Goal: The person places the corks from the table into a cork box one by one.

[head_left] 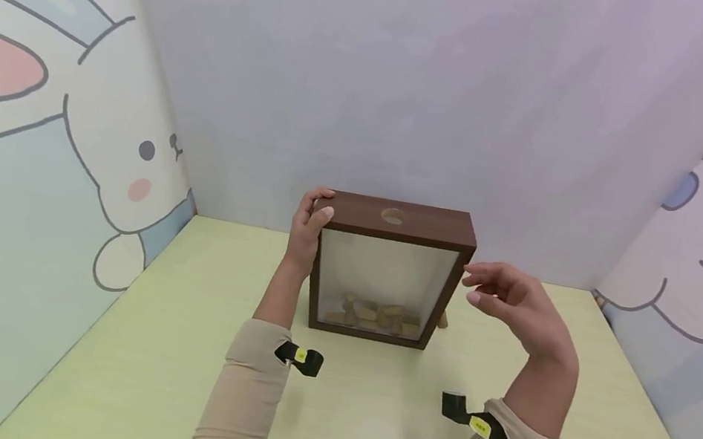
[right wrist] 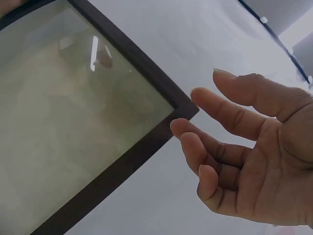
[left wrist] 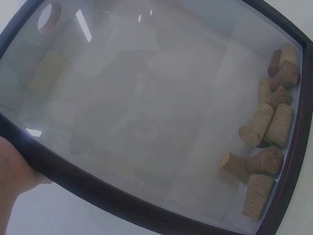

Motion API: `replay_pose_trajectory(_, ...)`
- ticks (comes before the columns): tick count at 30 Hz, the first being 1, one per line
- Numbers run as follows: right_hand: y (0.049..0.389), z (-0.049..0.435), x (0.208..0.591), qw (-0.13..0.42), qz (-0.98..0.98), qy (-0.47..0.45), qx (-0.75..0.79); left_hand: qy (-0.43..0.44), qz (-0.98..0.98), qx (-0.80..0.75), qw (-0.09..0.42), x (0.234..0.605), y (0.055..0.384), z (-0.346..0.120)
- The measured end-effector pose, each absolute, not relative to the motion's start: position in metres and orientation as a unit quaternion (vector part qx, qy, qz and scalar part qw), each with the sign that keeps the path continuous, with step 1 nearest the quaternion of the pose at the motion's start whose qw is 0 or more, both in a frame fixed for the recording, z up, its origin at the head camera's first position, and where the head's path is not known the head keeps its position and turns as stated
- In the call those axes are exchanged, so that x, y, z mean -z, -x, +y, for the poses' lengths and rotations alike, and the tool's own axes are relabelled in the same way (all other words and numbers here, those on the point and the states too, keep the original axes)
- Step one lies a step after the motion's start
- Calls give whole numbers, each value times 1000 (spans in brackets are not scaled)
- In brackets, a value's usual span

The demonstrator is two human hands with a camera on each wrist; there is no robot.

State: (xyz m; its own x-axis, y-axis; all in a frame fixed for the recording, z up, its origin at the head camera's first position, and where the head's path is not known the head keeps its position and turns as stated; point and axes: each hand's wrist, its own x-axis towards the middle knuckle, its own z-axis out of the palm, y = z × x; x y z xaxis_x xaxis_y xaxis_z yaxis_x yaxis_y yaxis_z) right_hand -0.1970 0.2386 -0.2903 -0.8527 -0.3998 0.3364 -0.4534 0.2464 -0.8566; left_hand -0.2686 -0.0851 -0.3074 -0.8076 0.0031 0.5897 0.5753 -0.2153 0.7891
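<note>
A dark brown wooden shadow box [head_left: 432, 223] with a clear front pane stands on the table, a round hole [head_left: 394, 216] in its top. Several corks [left wrist: 257, 126] lie along its bottom behind the pane. My left hand [head_left: 308, 227] grips the box's upper left corner, thumb on the top face; in the left wrist view only part of that hand shows past the frame. Just right of the box's upper right side hovers my right hand [head_left: 515, 302], fingers loosely bent and holding nothing. In the right wrist view its fingertips [right wrist: 180, 128] are right by the frame's corner.
Behind the box's lower right edge, a brown piece like a cork [head_left: 443, 320] peeks out on the pale yellow-green table [head_left: 351, 414]. A plain pale wall [head_left: 410, 93] rises close behind the box. Cartoon-printed panels [head_left: 113, 141] flank the table on both sides.
</note>
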Motion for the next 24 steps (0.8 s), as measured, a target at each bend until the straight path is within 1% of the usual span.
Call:
replay_pose_trajectory(7,203,253,326,25,-759,-253,-599,236,-597,742,192,307,268,-86)
replay_pose_trajectory(11,210,260,348,28,-757,-236,-608,241,-601,738,193,311,274,-88)
replay_pose_trajectory(17,220,266,385,20,-769,-187,-610,241,-595,743,189,325,290,-89)
replay_pose_trajectory(21,229,268,407,11,-767,-159,-621,240,-592,744,196,329,294,-88)
replay_pose_trajectory(24,235,267,416,9,-762,-140,-633,239,-593,742,204,329,294,-88)
